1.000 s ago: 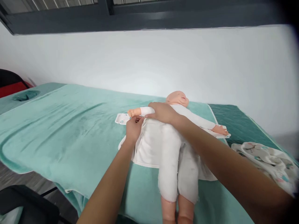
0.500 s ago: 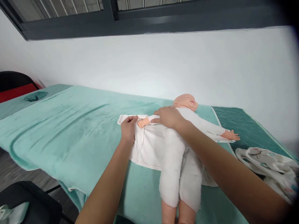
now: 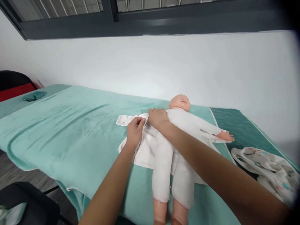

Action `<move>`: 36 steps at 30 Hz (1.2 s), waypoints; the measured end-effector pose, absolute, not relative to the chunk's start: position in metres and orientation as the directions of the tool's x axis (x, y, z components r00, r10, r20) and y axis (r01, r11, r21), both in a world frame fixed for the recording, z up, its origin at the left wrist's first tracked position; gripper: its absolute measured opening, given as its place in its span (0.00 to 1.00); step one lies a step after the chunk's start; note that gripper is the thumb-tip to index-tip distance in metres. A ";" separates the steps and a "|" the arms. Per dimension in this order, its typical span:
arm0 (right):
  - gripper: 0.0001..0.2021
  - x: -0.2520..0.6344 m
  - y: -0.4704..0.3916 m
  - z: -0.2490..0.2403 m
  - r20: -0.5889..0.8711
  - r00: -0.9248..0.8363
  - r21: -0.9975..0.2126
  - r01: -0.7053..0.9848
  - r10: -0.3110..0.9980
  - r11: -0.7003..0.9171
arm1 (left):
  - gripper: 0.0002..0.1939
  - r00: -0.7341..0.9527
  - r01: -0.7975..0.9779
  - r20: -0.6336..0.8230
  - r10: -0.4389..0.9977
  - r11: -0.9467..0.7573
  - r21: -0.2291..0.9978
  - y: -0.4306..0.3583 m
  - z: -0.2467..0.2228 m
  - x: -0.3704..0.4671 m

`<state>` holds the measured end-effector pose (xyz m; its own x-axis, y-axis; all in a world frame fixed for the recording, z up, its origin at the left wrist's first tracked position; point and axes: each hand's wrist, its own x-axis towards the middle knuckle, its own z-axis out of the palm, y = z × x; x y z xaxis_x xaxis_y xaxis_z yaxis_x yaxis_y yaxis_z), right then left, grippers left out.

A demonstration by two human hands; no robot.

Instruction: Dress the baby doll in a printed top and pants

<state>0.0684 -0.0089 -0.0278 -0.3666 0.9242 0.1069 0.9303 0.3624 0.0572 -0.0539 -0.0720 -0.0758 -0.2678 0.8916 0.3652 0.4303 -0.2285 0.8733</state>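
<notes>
A baby doll (image 3: pixel 179 101) with a white cloth body lies face up on an opened baby shirt (image 3: pixel 144 156), its legs pointing towards me. My left hand (image 3: pixel 136 128) is closed, pinching the shirt's edge beside the patterned sleeve (image 3: pixel 123 120), which lies stretched out to the left. Curled over the doll's arm on that same side is my right hand (image 3: pixel 158 118), close to the left fingertips. That arm's doll hand is hidden by my hands and the cloth. The doll's other arm (image 3: pixel 206 123) reaches out to the right over the other sleeve.
A green sheet (image 3: pixel 70 125) covers the bed, with a darker green cover (image 3: pixel 236 122) at the right end. Patterned cloth (image 3: pixel 269 168) lies bunched at the right. A white wall (image 3: pixel 117 65) and window frame (image 3: pixel 145 26) stand behind. Below left is a black chair (image 3: pixel 28 203).
The doll's left-lying hand, bare before, is now hidden at the shirt. My right hand moved left towards my left hand; the shirt edge is lifted and the doll's head and legs shifted left.
</notes>
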 end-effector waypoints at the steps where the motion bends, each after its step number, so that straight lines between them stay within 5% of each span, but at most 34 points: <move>1: 0.15 0.067 -0.007 -0.029 0.113 -0.359 0.052 0.933 0.927 0.355 | 0.12 -0.321 0.501 0.394 0.861 -0.199 0.842 -0.073 -0.077 -0.055; 8: 0.16 0.080 -0.014 -0.016 0.139 -0.480 0.005 0.875 0.866 0.484 | 0.13 -0.384 0.867 0.457 0.803 0.143 0.478 -0.087 -0.087 -0.061; 10: 0.16 0.100 -0.024 -0.005 0.220 -0.522 -0.073 0.834 0.824 0.548 | 0.12 -0.373 0.882 0.435 0.819 0.169 0.439 -0.089 -0.087 -0.060; 12: 0.16 0.129 -0.035 0.001 0.434 -0.404 -0.307 0.774 0.805 0.554 | 0.09 -0.340 0.892 0.425 0.839 0.143 0.430 -0.090 -0.085 -0.059; 15: 0.17 0.182 -0.053 -0.009 0.578 0.025 -0.569 0.729 0.816 0.380 | 0.09 -0.249 0.886 0.465 0.850 0.006 0.464 -0.090 -0.084 -0.058; 18: 0.20 0.227 -0.065 -0.034 0.449 0.301 -0.686 0.720 0.841 0.108 | 0.09 -0.198 0.825 0.492 0.848 -0.127 0.550 -0.089 -0.084 -0.057; 24: 0.31 0.252 -0.071 -0.051 0.155 0.339 -0.552 0.809 0.928 -0.204 | 0.08 -0.186 0.680 0.413 0.892 -0.187 0.709 -0.088 -0.067 -0.043; 29: 0.34 0.255 -0.073 -0.049 0.099 0.257 -0.665 0.736 0.961 -0.128 | 0.08 -0.095 0.629 0.374 0.922 -0.235 0.741 -0.075 -0.043 -0.013; 36: 0.33 0.247 -0.080 -0.054 0.238 0.148 -0.810 0.575 0.960 0.112 | 0.09 -0.061 0.484 0.300 0.952 -0.235 0.843 -0.052 -0.013 0.018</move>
